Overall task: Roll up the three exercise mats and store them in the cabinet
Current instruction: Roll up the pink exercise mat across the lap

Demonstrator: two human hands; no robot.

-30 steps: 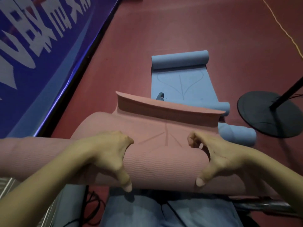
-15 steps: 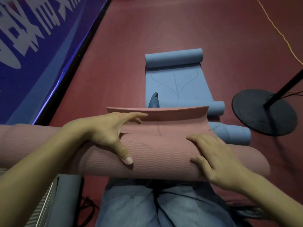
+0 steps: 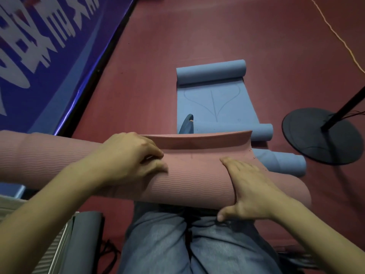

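While my left hand (image 3: 130, 161) pinches and right hand (image 3: 250, 186) presses flat on the nearly rolled ribbed pink foam mat (image 3: 189, 180), the blue foam mat (image 3: 215, 99) lies part-unrolled, nothing stored.

Matt, ripple-textured foam pink mat (image 3: 189, 184)
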